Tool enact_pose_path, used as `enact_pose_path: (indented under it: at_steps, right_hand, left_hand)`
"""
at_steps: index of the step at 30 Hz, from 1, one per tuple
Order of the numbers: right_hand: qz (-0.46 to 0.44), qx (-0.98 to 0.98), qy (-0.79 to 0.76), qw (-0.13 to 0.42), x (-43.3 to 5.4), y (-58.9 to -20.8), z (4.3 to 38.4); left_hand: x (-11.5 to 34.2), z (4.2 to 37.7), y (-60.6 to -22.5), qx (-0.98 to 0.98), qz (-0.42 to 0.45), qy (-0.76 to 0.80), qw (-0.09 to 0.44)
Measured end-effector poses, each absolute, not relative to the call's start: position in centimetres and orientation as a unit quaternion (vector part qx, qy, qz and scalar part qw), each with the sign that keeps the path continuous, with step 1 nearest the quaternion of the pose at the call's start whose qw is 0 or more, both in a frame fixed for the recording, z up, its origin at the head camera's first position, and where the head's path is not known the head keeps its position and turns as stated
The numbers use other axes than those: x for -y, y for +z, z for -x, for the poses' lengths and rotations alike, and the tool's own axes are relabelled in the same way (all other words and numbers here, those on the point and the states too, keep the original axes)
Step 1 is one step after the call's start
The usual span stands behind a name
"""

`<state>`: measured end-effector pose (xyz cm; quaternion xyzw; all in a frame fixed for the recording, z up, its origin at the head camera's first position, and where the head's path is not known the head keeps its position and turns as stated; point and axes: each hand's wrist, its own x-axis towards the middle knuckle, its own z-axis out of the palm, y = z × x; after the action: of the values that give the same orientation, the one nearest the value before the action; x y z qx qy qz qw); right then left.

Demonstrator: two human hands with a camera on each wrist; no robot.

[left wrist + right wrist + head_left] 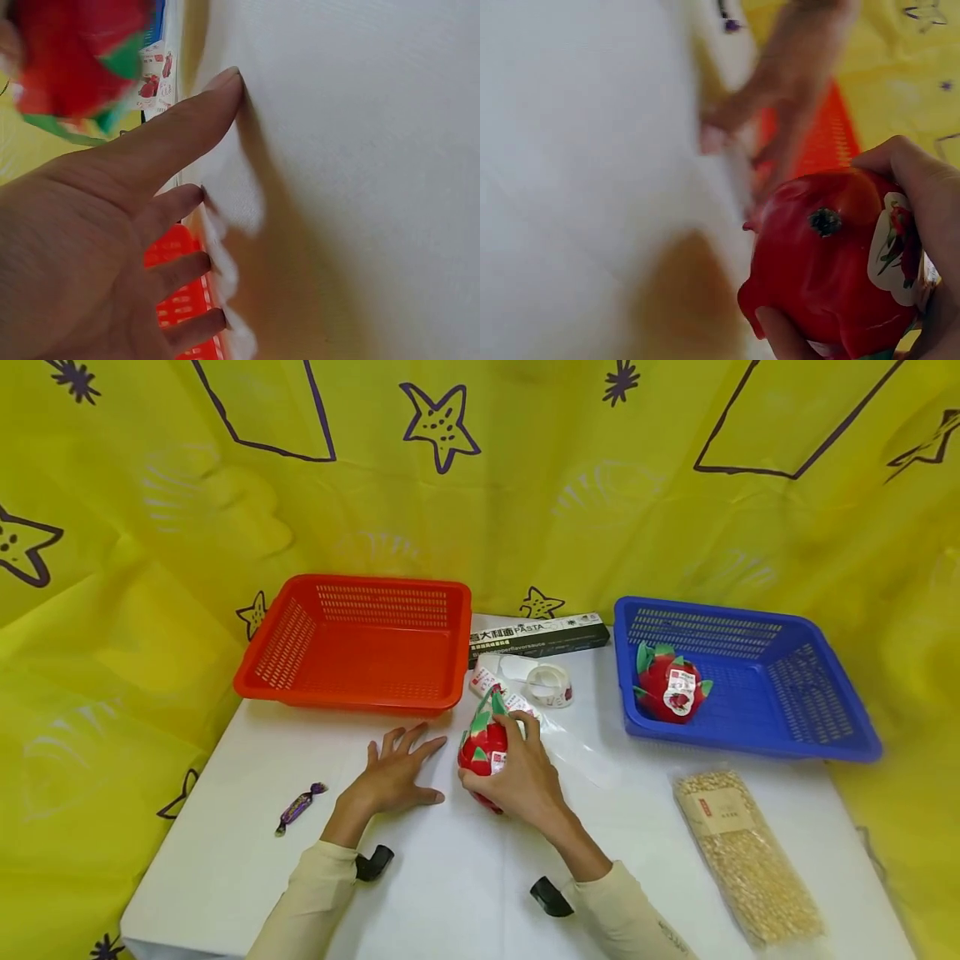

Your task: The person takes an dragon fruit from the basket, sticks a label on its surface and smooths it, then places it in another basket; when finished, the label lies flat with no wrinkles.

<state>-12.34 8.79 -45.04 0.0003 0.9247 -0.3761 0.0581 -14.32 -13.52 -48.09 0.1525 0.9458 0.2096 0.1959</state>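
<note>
My right hand [528,777] grips a red dragon fruit [483,743] with green-tipped scales, thumb on one side and fingers on the other. In the right wrist view the dragon fruit [817,247] shows its dark stem end and a pale sticker under the hand. To its left, my left hand [393,781] has its fingers spread, fingertips right at the white tabletop, holding nothing. Just behind the fruit lies a roll of fruit stickers [551,685], its strip trailing toward the right hand. A second dragon fruit [663,689] with a label sits in the blue basket [780,697].
A red basket [367,672] stands behind my left hand. Between the baskets lies a black and white pasta box [540,639]. A purple-wrapped candy [300,810] is at left; a clear bag of pale grains [750,860] lies at right. Yellow patterned cloth [510,518] hangs behind.
</note>
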Motion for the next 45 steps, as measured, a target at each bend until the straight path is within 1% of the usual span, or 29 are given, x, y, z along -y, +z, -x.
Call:
enact_pose_path:
  at_steps: [4, 11, 19, 23, 27, 37, 45]
  right_hand:
    - [0.010, -0.929, -0.368, 0.035, -11.7, -41.7, 12.9]
    - [0.009, -0.937, -0.348, -0.028, -19.6, -37.1, 15.3]
    - [-0.014, -0.949, -0.314, -0.037, -30.1, -34.7, 18.3]
    - [-0.038, -0.957, -0.287, -0.023, -34.5, -34.5, 19.2]
    - [-0.056, -0.958, -0.281, -0.010, -37.4, -35.1, 19.8]
    - [-0.067, -0.967, -0.245, 0.027, -41.6, -36.9, 20.6]
    - [-0.058, -0.970, -0.221, 0.082, -44.2, -39.6, 20.4]
  left_hand:
    - [13.7, 14.4, -48.1, -0.946, -0.156, 0.207, 0.194]
    - [14.1, 14.4, -48.1, -0.946, -0.152, 0.207, 0.199]
    - [14.2, 14.5, -47.8, -0.945, -0.150, 0.210, 0.199]
    - [14.2, 14.7, -48.0, -0.946, -0.151, 0.204, 0.200]
    - [14.1, 14.9, -48.1, -0.947, -0.153, 0.201, 0.199]
    - [13.8, 14.9, -48.1, -0.947, -0.150, 0.198, 0.201]
    - [13.7, 14.6, -48.1, -0.944, -0.152, 0.207, 0.205]
